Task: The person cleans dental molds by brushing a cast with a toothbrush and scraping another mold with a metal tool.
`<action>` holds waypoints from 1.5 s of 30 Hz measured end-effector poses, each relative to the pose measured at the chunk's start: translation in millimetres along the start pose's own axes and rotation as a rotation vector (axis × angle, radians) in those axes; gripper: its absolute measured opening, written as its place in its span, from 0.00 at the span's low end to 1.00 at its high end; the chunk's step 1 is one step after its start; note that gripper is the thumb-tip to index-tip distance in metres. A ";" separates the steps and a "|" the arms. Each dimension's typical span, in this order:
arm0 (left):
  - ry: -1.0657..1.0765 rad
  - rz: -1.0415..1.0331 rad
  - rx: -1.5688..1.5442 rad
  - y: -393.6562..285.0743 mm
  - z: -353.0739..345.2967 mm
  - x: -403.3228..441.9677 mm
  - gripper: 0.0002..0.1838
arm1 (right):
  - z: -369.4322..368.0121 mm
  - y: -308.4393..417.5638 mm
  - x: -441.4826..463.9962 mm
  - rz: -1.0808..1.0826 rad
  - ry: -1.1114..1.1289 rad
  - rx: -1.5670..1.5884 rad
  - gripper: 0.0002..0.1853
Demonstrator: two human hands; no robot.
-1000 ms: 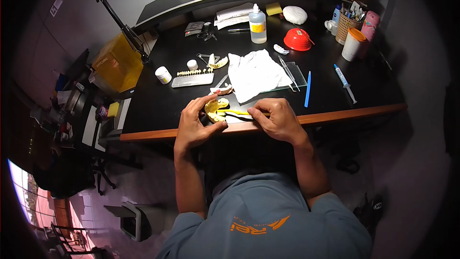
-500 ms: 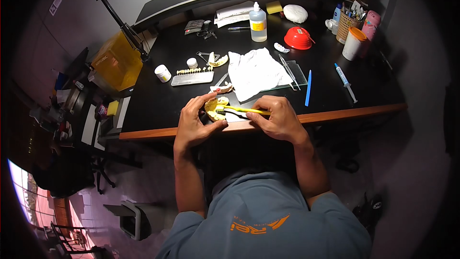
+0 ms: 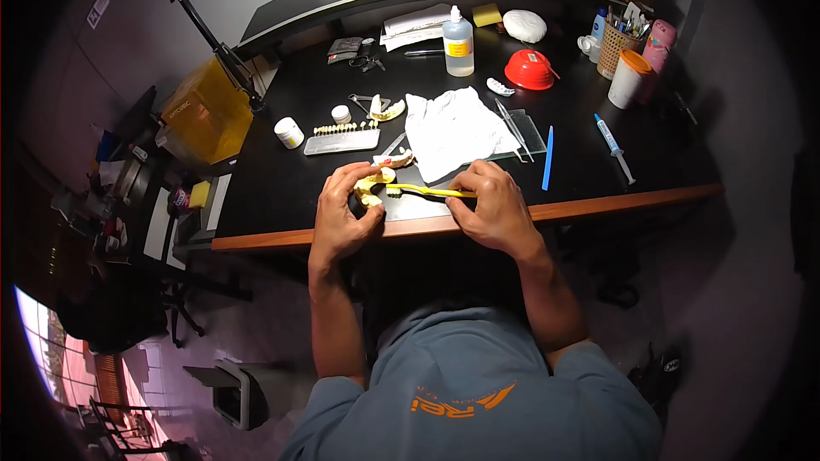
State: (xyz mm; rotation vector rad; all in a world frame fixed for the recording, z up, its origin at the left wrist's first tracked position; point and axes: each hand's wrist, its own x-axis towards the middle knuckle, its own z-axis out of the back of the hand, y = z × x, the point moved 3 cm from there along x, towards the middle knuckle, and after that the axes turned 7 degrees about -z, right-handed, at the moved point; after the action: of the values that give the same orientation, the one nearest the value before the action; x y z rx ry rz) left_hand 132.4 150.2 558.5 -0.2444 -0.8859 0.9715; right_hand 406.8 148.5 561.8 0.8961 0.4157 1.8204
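Two hands are busy on the near side of the white cloth (image 3: 453,132). My left hand (image 3: 343,213) is curled round a yellow dental cast (image 3: 366,185), gripping its outer edge; my right hand (image 3: 494,207) is closed on the handle of a yellow toothbrush (image 3: 427,191). I judge the outside grip leaves the cast's inner curve uncovered, and the hold far back keeps the brush head free. The brush's long axis runs crosswise, its head pointing left at the cast, bristles downward; whether they touch I cannot tell. The cast's open side faces right. Left of the cloth sits a tray of tooth samples (image 3: 342,144); past its right edge lie a blue stick (image 3: 547,158) and a syringe (image 3: 615,150); beyond it stands a bottle (image 3: 459,47).
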 end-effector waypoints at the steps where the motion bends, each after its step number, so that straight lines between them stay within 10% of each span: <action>1: -0.010 0.014 -0.010 0.7 -0.2 -0.1 0.31 | 0.0 -0.3 0.1 -0.002 0.003 0.004 0.12; 16: -0.094 0.167 0.056 -2.0 -2.3 1.7 0.32 | -1.0 -2.6 -2.6 0.021 -0.099 -0.075 0.12; 23: -0.153 0.130 -0.002 6.4 -6.2 0.3 0.28 | 45.5 -21.5 -5.6 0.059 -0.164 0.371 0.10; 29: -0.155 0.175 0.032 0.3 -5.6 -0.8 0.27 | 105.8 -53.3 -20.0 -0.043 -0.138 -0.209 0.09; 45: -0.148 0.197 0.015 -3.3 -2.2 -1.6 0.29 | 109.9 -66.2 -0.7 -0.050 0.126 -0.274 0.08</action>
State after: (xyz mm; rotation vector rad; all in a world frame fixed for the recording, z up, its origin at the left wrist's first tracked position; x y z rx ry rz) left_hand 135.6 147.4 558.0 -0.2523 -1.0021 1.1901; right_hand 530.7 162.6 592.0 0.5804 0.2560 1.8391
